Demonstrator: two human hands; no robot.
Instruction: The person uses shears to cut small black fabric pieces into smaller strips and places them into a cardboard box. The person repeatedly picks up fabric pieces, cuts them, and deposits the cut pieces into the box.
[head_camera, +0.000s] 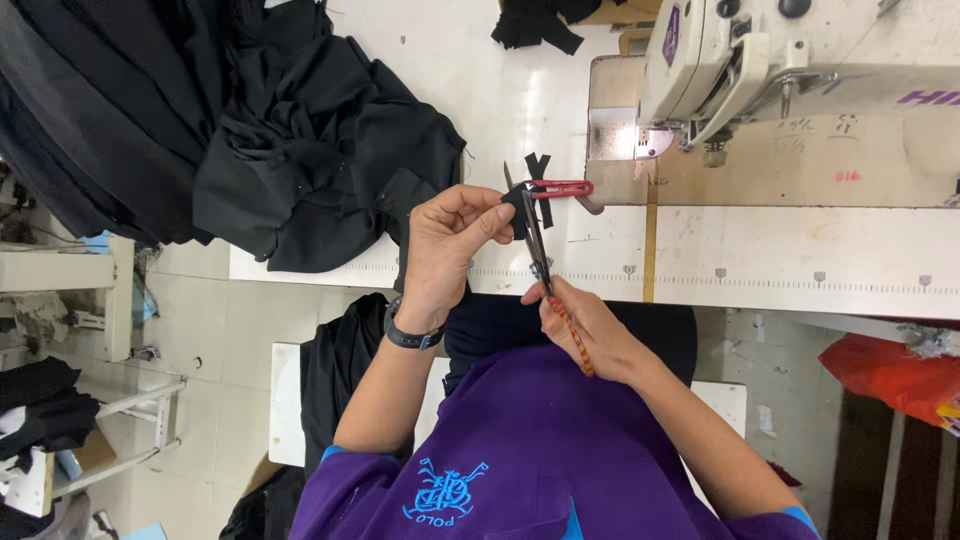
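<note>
**Over the sewing table edge: scissors on a black scrap**

Right at the front edge of the white sewing table (760, 262), the left hand (447, 243) is pinching a small black fabric piece (522, 205) between thumb and fingertips, wristwatch (412, 334) on that wrist. Right hand (583, 322) is wrapped closed around the striped handle of the scissors (537, 238), blades pointing up into the scrap. Red thread snips (560, 188) lie just behind it, near the sewing machine (780, 60). Big heap of black cloth (300, 140) sits off to the left, well apart from both hands
</note>
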